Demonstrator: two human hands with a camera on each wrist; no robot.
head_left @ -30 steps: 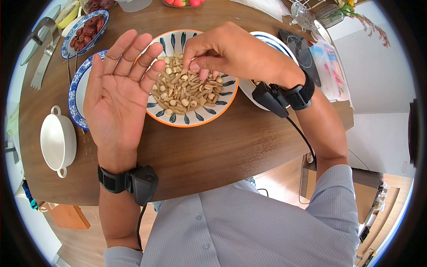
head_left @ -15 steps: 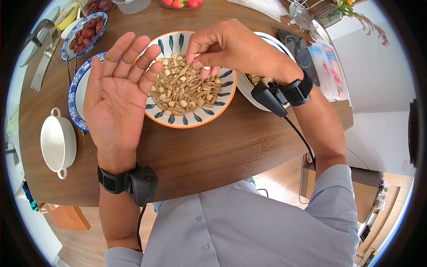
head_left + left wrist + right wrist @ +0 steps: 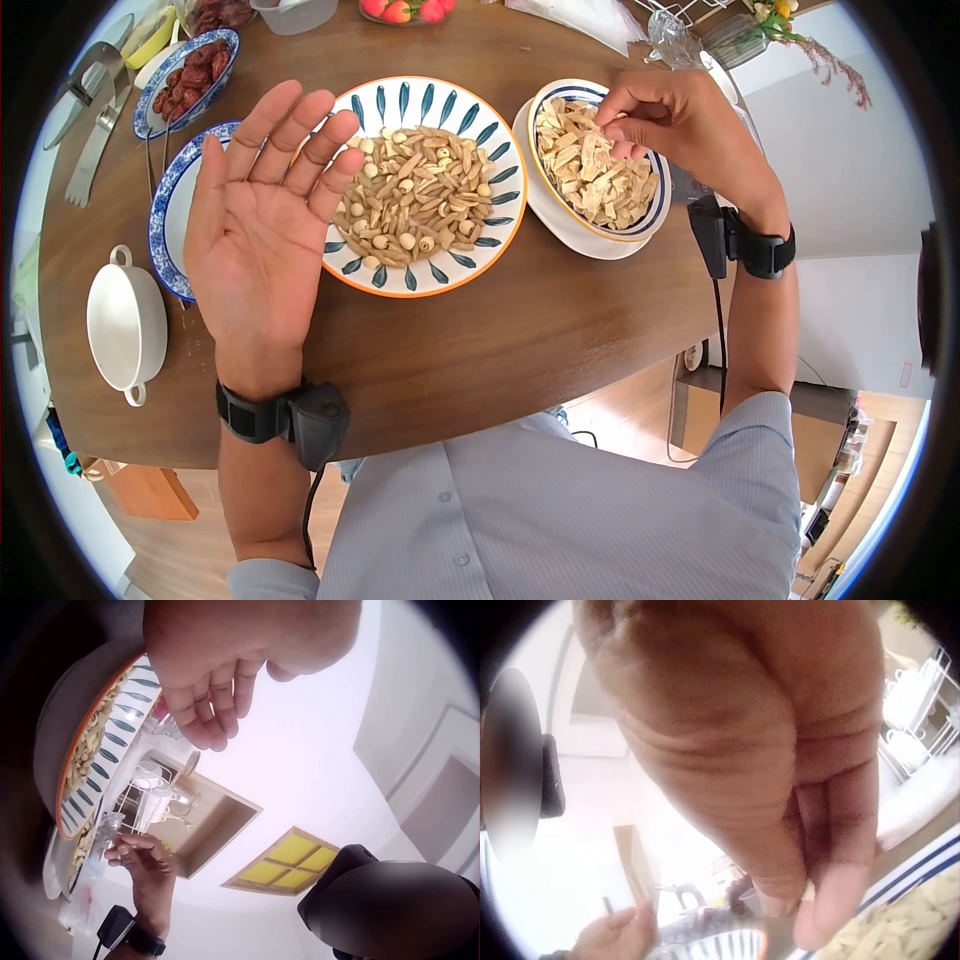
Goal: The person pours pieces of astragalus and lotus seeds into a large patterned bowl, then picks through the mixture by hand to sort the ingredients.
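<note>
My left hand (image 3: 262,230) is held palm up with straight fingers and nothing on it, overlapping the left rim of a wide plate (image 3: 508,188) in the head view. In that plate lie tan elongated pieces (image 3: 430,170) and round cream seeds that look like lotus seeds. My right hand (image 3: 685,125) hangs over a blue-striped bowl (image 3: 655,215) of pale dried slices (image 3: 590,180). Between its thumb and fingers a small pale piece (image 3: 808,892) shows in the right wrist view, mostly hidden by the fingertips.
Under the striped bowl is a white plate (image 3: 567,236). On the left are a blue-rimmed plate (image 3: 172,240), a white two-handled bowl (image 3: 127,318) and a patterned dish of red dates (image 3: 192,78). Strawberries (image 3: 405,10) stand at the back.
My right hand has moved right, from over the plate of seeds to above the bowl of pale slices, which now shows more fully. The left hand has barely moved.
</note>
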